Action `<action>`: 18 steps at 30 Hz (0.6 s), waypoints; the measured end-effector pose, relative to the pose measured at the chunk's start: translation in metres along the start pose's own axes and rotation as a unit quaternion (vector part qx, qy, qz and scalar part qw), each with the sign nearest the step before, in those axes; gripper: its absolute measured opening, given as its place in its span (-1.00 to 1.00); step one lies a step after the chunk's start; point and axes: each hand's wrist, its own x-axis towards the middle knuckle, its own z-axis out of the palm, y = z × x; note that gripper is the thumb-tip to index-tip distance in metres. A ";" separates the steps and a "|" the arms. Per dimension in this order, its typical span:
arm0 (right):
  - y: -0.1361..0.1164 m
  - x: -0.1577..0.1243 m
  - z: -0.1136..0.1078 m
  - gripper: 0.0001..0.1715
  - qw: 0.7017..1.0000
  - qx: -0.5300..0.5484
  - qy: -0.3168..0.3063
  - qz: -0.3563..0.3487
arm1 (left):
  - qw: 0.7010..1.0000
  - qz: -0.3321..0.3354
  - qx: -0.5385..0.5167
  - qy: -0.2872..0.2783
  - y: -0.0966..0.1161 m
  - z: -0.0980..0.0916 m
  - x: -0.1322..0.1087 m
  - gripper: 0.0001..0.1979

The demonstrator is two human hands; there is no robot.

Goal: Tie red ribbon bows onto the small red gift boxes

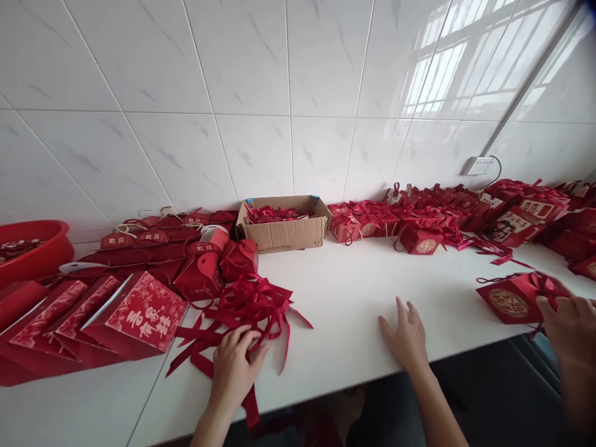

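Observation:
My left hand (233, 371) rests at the near edge of a tangled heap of red ribbons (254, 304). Its fingers curl down onto the strands, with the thumb close to the index finger; the fingertips are partly hidden among them. One ribbon end (251, 410) trails below this hand over the table's front edge. Farther right, my right hand (407, 335) hovers over or touches the white table (335, 298), fingers spread and nothing in them.
At far right another person's hand (570, 320) holds a red gift box (507, 301). Folded red boxes (153, 313) and a red basin (41, 248) stand left. A cardboard box (284, 233) sits against the tiled wall, with rows of ribboned boxes (372, 217) beside it.

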 end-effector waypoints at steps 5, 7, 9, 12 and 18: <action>-0.016 -0.015 -0.002 -0.31 0.998 0.059 -0.005 -0.023 | 0.995 0.000 -0.036 0.090 -0.004 -0.019 0.006 -0.82; -0.032 -0.026 -0.008 -0.42 0.988 0.146 -0.003 -0.042 | 0.987 -0.031 -0.101 0.121 0.002 -0.034 0.010 -0.79; -0.055 -0.043 -0.014 -0.56 0.962 0.262 -0.047 -0.056 | 0.975 -0.053 -0.184 0.113 0.015 -0.050 0.011 -0.78; -0.094 -0.074 -0.020 -0.60 0.867 0.427 -0.246 -0.070 | 0.967 0.005 -0.254 -0.018 0.050 -0.064 0.002 -0.83; -0.140 -0.109 -0.018 -0.52 0.746 0.549 -0.375 -0.028 | 0.943 0.101 -0.240 -0.206 0.101 -0.058 -0.027 -0.86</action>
